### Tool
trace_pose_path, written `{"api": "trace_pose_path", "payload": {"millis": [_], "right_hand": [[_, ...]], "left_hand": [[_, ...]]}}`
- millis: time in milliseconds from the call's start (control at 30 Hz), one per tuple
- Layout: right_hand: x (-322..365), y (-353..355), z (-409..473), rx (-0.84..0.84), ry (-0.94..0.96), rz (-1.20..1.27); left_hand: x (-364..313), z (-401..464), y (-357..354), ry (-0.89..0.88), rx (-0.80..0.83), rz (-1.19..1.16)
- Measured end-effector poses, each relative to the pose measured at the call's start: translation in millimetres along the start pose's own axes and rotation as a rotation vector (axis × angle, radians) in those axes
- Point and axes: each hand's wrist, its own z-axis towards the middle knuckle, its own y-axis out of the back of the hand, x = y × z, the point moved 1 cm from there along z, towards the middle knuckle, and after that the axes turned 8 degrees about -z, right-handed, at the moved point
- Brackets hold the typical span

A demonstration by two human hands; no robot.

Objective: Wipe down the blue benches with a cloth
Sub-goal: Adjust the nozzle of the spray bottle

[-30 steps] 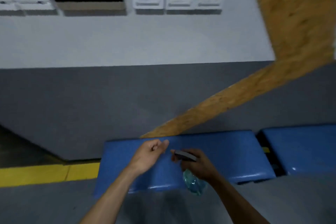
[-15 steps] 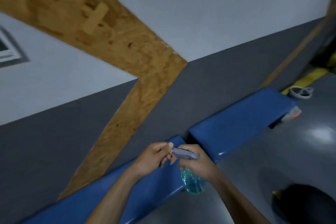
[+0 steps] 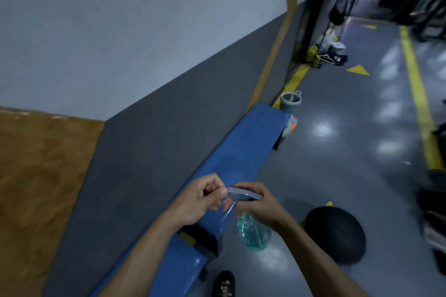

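Right hand [image 3: 259, 205] grips a spray bottle [image 3: 253, 234], hiding its trigger; left hand [image 3: 200, 200] pinches the nozzle at nine o'clock, over the blue bench [image 3: 243, 142].

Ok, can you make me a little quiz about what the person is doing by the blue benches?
1. True or false: the right hand grips a spray bottle holding blue-green liquid.
2. What do the left hand fingertips pinch? A) a cloth B) the front tip of the bottle's grey spray head C) the bucket
3. Fill in: past the far end of the blue bench, a small grey ____ stands on the floor by the wall.

Key: 1 true; 2 B; 3 bucket. No cloth shows in this view.
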Motion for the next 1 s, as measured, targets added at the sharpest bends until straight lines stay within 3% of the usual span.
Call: {"api": "trace_pose_path", "payload": {"millis": [433,667,833,1000], "right_hand": [[-47.5,206.1,113.3,-0.250,-0.141,0.077],[-106.6,338.5,179.6,-0.414,-0.144,0.047],[-138.9,457.5,234.8,-0.416,-0.118,0.041],[-146.1,568.6,294.7,-0.302,-0.107,0.045]], "left_hand": [[-16.1,284.3,-26.0,-0.051,0.244,-0.091],[-9.1,447.3,-73.3,0.031,0.216,-0.168],[-27.0,575.1,-107.1,0.012,0.182,-0.168],[-48.7,683.8,-125.8,-0.026,0.109,-0.173]]}}
